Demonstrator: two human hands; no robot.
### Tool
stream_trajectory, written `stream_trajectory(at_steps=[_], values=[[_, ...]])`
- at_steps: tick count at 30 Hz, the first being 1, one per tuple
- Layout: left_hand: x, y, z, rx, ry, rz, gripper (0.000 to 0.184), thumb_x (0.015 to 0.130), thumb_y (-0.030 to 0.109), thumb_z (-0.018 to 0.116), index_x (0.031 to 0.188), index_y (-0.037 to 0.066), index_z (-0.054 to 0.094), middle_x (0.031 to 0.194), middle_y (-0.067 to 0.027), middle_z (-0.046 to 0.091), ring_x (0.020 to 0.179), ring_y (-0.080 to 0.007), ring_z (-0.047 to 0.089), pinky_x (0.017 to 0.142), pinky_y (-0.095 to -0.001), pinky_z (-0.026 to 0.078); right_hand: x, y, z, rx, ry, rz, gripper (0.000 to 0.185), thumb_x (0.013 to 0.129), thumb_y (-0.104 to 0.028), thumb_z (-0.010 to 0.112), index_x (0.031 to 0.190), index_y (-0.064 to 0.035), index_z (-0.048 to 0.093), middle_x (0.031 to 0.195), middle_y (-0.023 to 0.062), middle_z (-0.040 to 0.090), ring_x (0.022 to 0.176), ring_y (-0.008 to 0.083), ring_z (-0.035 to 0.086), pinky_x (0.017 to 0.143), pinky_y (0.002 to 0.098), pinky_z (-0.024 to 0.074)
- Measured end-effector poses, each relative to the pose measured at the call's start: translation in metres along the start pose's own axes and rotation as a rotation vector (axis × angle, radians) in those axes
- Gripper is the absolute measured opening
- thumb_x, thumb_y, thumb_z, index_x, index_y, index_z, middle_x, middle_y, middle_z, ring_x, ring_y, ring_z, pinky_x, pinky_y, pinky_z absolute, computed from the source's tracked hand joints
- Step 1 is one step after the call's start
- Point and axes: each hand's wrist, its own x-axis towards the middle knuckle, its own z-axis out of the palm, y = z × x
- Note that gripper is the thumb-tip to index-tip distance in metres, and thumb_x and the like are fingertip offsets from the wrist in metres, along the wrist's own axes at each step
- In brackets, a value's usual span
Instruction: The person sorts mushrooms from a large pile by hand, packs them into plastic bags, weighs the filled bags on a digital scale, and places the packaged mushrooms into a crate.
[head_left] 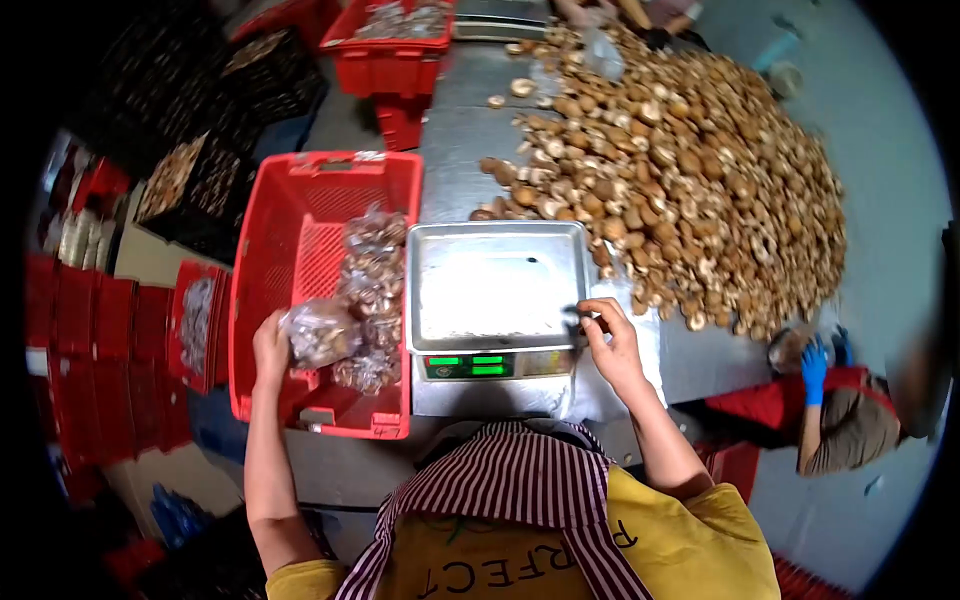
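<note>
My left hand [268,350] grips a clear plastic bag of mushrooms [322,332] over the near left part of a red crate [250,230]. More bagged mushrooms [372,280] lie along the crate's right side. To its right stands a weighing scale with a metal pan [440,236] and a lit green display [470,366]. My right hand [612,345] is at the pan's right edge, fingers loosely bent, thumb apart, nothing visible in it. A small dark speck [530,260] lies on the pan. Loose mushrooms [690,180] form a large heap beyond the scale.
Clear plastic bags [640,320] lie right of the scale. A co-worker in blue gloves [814,370] handles something at the right; another person's arms [660,15] reach in at the far end. Red crates [390,65] and black crates [200,195] stand left of the metal table [455,150].
</note>
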Motion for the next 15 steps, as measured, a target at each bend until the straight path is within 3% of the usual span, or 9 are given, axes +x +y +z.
stream_trajectory(at_steps=[1, 3, 6, 7, 8, 12, 14, 15], values=[[-0.003, -0.03, 0.0, 0.156, -0.047, -0.006, 0.026, 0.085, 0.005, 0.053, 0.108, -0.003, 0.062, 0.1, -0.0254, 0.064, 0.097, -0.0417, 0.06, 0.087, -0.0451, 0.048, -0.009, 0.016, -0.006, -0.008, 0.015, 0.088, 0.019, 0.087, 0.001, 0.054, 0.105, 0.0, 0.061, 0.1, 0.0077, 0.059, 0.076, 0.0138, 0.062, 0.068, 0.0251, 0.0471], [-0.006, -0.08, 0.005, 0.405, -0.21, -0.005, 0.029, 0.082, 0.003, 0.055, 0.11, -0.001, 0.062, 0.103, -0.0252, 0.063, 0.098, -0.04, 0.06, 0.088, -0.0459, 0.047, -0.029, 0.066, -0.016, -0.03, 0.123, 0.174, 0.017, 0.087, -0.001, 0.056, 0.103, -0.0003, 0.062, 0.097, 0.0086, 0.061, 0.07, 0.0151, 0.06, 0.066, 0.0267, 0.0474], [-0.008, -0.09, 0.016, 0.447, -0.43, -0.269, 0.032, 0.08, 0.006, 0.057, 0.112, 0.005, 0.064, 0.105, -0.0236, 0.064, 0.095, -0.0392, 0.06, 0.086, -0.0457, 0.048, -0.057, 0.124, -0.031, -0.022, 0.246, 0.358, 0.013, 0.087, -0.002, 0.058, 0.099, -0.0011, 0.063, 0.089, 0.0089, 0.063, 0.066, 0.0147, 0.058, 0.065, 0.0269, 0.0469], [-0.006, -0.087, 0.024, 0.346, -0.406, -0.257, 0.031, 0.081, 0.011, 0.061, 0.111, 0.004, 0.065, 0.106, -0.0213, 0.064, 0.097, -0.0386, 0.06, 0.087, -0.0447, 0.048, -0.066, 0.128, -0.038, -0.022, 0.249, 0.439, 0.012, 0.085, -0.002, 0.061, 0.097, -0.0004, 0.063, 0.085, 0.0088, 0.064, 0.067, 0.0157, 0.057, 0.066, 0.0276, 0.0472], [-0.004, -0.088, 0.04, 0.484, -0.277, -0.103, 0.028, 0.083, 0.014, 0.063, 0.108, 0.002, 0.065, 0.107, -0.0194, 0.065, 0.098, -0.0374, 0.06, 0.089, -0.0438, 0.047, -0.074, 0.137, -0.039, -0.02, 0.256, 0.453, 0.012, 0.085, -0.002, 0.061, 0.097, -0.0004, 0.063, 0.085, 0.0088, 0.064, 0.067, 0.0157, 0.057, 0.066, 0.0276, 0.0472], [0.022, 0.027, 0.073, 0.105, -0.093, -0.005, 0.021, 0.086, 0.011, 0.062, 0.104, 0.002, 0.066, 0.103, -0.0186, 0.066, 0.099, -0.0334, 0.062, 0.089, -0.0388, 0.048, -0.095, 0.15, -0.042, -0.137, 0.105, 0.484, 0.014, 0.081, -0.005, 0.066, 0.093, -0.001, 0.062, 0.085, 0.0105, 0.062, 0.075, 0.0225, 0.06, 0.071, 0.0318, 0.0482], [0.022, 0.115, 0.087, -0.146, -0.193, -0.053, 0.019, 0.087, 0.01, 0.062, 0.103, 0.003, 0.068, 0.101, -0.0168, 0.067, 0.096, -0.0279, 0.064, 0.087, -0.0347, 0.049, -0.098, 0.147, -0.043, -0.267, -0.13, 0.382, 0.014, 0.079, -0.006, 0.068, 0.091, -0.0024, 0.061, 0.087, 0.0119, 0.061, 0.082, 0.028, 0.06, 0.074, 0.035, 0.0484], [0.015, 0.153, 0.096, -0.227, -0.258, 0.019, 0.018, 0.087, 0.009, 0.061, 0.103, 0.003, 0.068, 0.1, -0.0153, 0.068, 0.095, -0.0256, 0.064, 0.085, -0.0337, 0.049, -0.101, 0.154, -0.042, -0.287, -0.184, 0.354, 0.017, 0.076, -0.01, 0.07, 0.089, -0.0046, 0.06, 0.088, 0.012, 0.059, 0.087, 0.0309, 0.059, 0.075, 0.0384, 0.048]])
